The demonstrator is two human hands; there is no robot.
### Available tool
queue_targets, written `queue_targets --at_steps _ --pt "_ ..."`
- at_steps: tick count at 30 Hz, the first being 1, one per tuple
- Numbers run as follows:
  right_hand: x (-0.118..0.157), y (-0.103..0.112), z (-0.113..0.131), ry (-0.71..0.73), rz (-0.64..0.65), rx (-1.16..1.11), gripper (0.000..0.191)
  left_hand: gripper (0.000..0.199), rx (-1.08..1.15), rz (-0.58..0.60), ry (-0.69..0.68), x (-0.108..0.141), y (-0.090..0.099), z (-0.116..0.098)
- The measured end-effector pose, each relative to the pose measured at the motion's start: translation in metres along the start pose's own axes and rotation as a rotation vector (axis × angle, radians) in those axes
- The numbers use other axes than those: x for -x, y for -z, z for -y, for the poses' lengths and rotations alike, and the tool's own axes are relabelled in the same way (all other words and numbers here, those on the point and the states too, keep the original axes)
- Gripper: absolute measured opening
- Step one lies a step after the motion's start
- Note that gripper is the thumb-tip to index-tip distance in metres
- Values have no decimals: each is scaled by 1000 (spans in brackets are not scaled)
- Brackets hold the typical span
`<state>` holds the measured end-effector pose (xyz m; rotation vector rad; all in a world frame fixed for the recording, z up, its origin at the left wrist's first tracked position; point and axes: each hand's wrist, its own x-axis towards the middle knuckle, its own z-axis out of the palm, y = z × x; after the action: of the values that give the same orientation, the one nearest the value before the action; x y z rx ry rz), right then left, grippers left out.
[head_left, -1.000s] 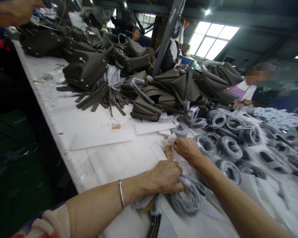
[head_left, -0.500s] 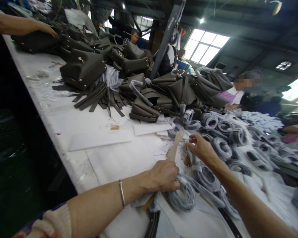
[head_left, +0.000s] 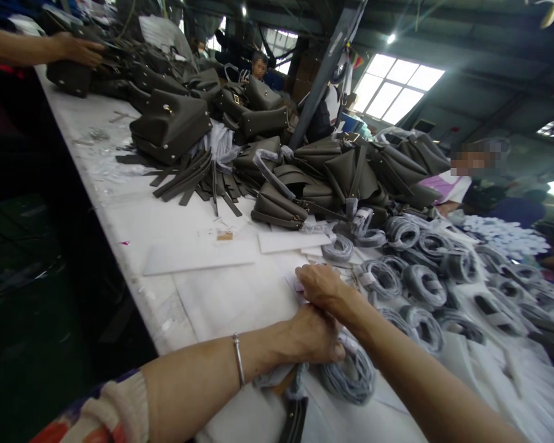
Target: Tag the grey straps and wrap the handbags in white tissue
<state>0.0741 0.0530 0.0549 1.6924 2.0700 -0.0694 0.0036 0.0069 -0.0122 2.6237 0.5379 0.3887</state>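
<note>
My left hand [head_left: 316, 335], below a silver bracelet, is closed at the upper edge of a plastic-wrapped strap coil [head_left: 351, 375], gripping its wrapping. Across the top of it lies my right hand [head_left: 321, 286], its fingers pressed together; a small pale edge shows beside them, but what they hold is hidden. Just below the left hand are a brown card piece [head_left: 284, 381] and a dark strap [head_left: 293, 421].
Dark handbags [head_left: 170, 126] are heaped across the back of the white table [head_left: 221, 295]. Many wrapped coils [head_left: 425, 286] cover the right side. Another person's hand [head_left: 80, 49] touches a bag at upper left. White sheets [head_left: 198, 255] lie mid-table.
My right hand has come left and down over my left hand, its fingers closing. The beige card strips above my left hand are now out of sight. The view has shifted slightly.
</note>
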Motion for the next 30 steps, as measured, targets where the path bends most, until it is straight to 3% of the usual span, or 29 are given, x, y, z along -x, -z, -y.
queue_targets --at_steps 5,9,12,15,18,19,21,25,30 --pt "-1 -10 -2 -39 -119 -49 19 34 27 -8 13 1 3 0" --pt "13 -13 -16 -138 -297 -116 20 31 64 -48 -13 1 8 0" --pt "37 -4 -34 -290 -580 -314 25 15 140 -225 -56 -1 17 0" --pt "69 6 -46 -435 -923 -834 29 11 213 -548 -27 -4 31 3" --pt "95 4 -42 -465 -991 -1277 35 14 271 -850 -34 -4 42 8" --pt "101 1 -38 -464 -981 -1386 35 25 277 -858 -63 -3 43 8" --pt "109 -6 -28 -481 -962 -1552 34 39 291 -745 -108 -1 42 8" --pt "118 -17 -15 -460 -913 -1761 36 24 370 -484 -41 4 35 1" --pt "127 -20 -15 -423 -816 -1738 53 23 441 -349 -87 7 30 -1"
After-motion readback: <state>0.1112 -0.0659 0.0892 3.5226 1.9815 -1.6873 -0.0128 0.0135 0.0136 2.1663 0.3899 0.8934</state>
